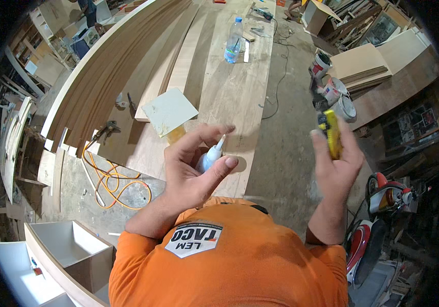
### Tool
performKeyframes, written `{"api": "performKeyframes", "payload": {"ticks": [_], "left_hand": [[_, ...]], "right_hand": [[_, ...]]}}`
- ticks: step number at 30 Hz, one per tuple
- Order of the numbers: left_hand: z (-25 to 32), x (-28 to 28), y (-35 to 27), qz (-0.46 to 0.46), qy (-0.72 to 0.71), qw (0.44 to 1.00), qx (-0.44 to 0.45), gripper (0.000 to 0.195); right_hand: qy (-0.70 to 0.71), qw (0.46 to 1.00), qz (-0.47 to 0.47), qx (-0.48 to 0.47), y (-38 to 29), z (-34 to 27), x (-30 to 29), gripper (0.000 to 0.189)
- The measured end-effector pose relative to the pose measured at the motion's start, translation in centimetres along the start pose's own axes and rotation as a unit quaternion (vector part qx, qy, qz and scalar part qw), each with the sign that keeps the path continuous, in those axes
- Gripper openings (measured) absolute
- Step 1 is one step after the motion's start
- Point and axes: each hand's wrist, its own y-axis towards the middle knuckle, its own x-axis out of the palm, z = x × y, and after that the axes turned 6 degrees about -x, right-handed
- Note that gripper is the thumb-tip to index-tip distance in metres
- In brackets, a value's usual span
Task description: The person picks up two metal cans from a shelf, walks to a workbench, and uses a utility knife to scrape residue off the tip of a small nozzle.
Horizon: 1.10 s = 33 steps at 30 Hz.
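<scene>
My left hand [194, 165] holds a small squeeze bottle [209, 158] with a narrow nozzle, tip pointing up, above the near end of a wooden work surface [238, 96]. Out to the right, over the concrete floor, my right hand [336, 161] grips a yellow-and-black hand tool [332, 134]; motion blur hides what kind it is. Just beyond my left hand lies a square pale panel offcut [170, 111], its near corner over a yellowish object [176, 133] that is partly covered.
Long boards [127, 65] are stacked along the left. A plastic bottle [234, 42] and a power tool [263, 14] sit farther up the surface. An orange hose [117, 188] coils on the floor. Buckets [344, 107] and a motorcycle [369, 234] stand right; a white-lined cabinet carcass [69, 245] lower left.
</scene>
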Motion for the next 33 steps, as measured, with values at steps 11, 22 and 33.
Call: {"api": "performKeyframes", "payload": {"ticks": [11, 22, 33], "left_hand": [[-0.8, -0.2, 1.0, -0.079, -0.235, 0.966, -0.065, 0.038], [-0.6, 0.0, 0.2, -0.041, -0.202, 0.978, -0.038, 0.019], [0.1, 1.1, 0.0, -0.026, -0.133, 0.991, -0.012, 0.033]], "right_hand": [[0.128, 0.977, -0.169, -0.015, -0.4, -1.9, 1.0, 0.037], [0.032, 0.966, -0.210, -0.149, 0.0, -1.5, 0.6, 0.045], [-0.007, 0.955, -0.215, -0.205, -0.1, -1.3, 1.0, 0.050]]}}
